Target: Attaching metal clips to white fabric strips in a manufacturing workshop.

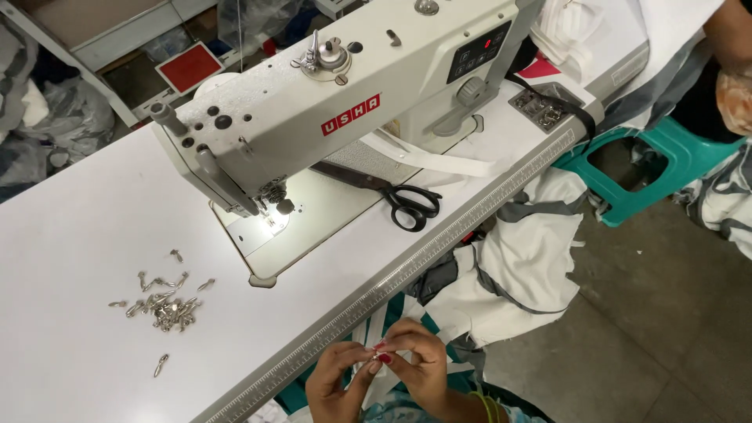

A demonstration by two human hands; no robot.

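At the near edge of the white sewing table (86,235), your left hand (338,381) and right hand (423,362) meet, fingertips pinched together on a small metal zipper slider (381,358) and a strip of white tape (376,376). The slider is too small and too covered by your fingers to tell which way it points or how its long axis runs. A scatter of loose zipper sliders (166,307) lies well apart on the tabletop to the left. Black-handled scissors (392,196) rest beside the sewing machine (329,102), handles toward you. White and grey fabric (525,266) hangs off the table edge, partly hidden.
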